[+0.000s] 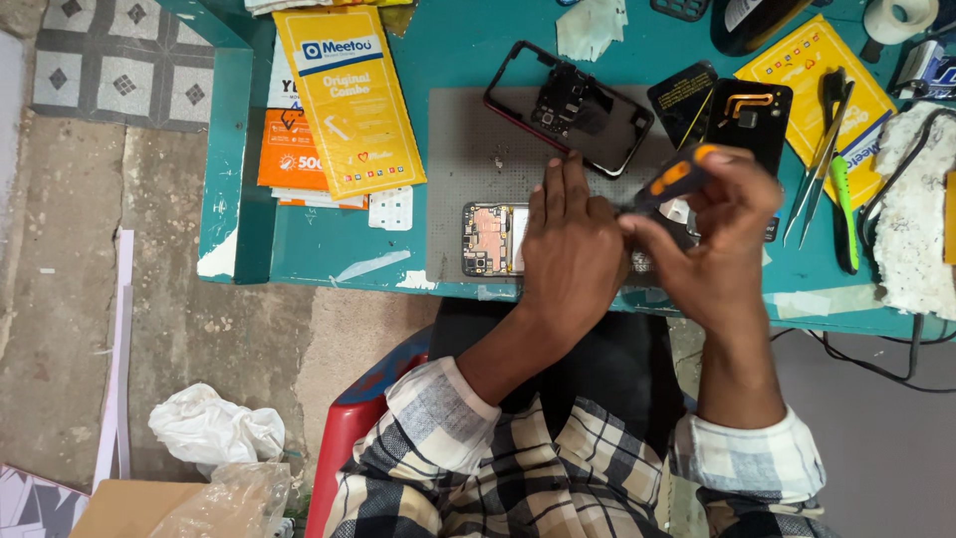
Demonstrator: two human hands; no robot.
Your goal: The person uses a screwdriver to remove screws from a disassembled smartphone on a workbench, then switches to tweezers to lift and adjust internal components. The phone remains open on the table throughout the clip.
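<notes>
Hands met over an opened phone [490,239] that lay on a grey mat [468,139] at the near edge of the teal tabletop [478,40]. Only the phone's left end showed, with copper-coloured parts inside; the rest was hidden under the left hand [570,249], which lay flat on it, fingers together and extended, gripping nothing that could be seen. The right hand [719,239] was curled around a screwdriver [669,179] with an orange and black handle, pinched between thumb and fingers; its tip was hidden behind the left hand, so where it touched could not be told. Farther back on the mat lay an empty phone frame [573,105] with a dark red rim. Just right of it sat a black back cover [752,115], partly covered by the right hand. Tweezers [815,184] and a green tool [844,214] lay near the right edge, beside a white foam block [916,209] cut off by the picture. Yellow and orange packets [344,100] lay at the left edge, overlapping.
</notes>
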